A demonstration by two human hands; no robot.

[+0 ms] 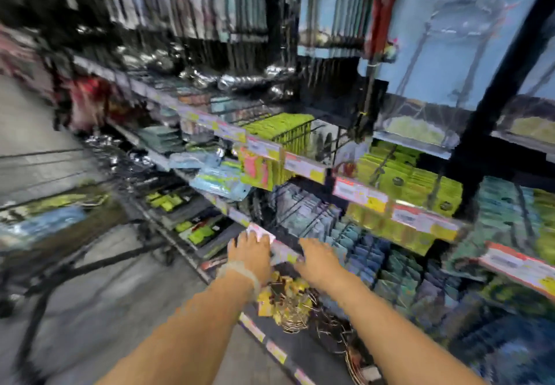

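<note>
Price strip (283,252): pink and yellow, along front edge of low shelf, between both hands
Left hand (250,248): fingers flat and spread, resting on strip's left end
Right hand (318,260): at strip's right end; blur hides finger curl, cannot tell
Blue packets (369,252): in rows, just right of right hand
Binder clips (288,297): yellow and black heap below both wrists

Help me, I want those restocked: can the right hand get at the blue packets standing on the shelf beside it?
Probably yes. The right hand is at the shelf edge, close beside the blue packets, and nothing shows between them. Blur hides whether it already touches them.
</note>
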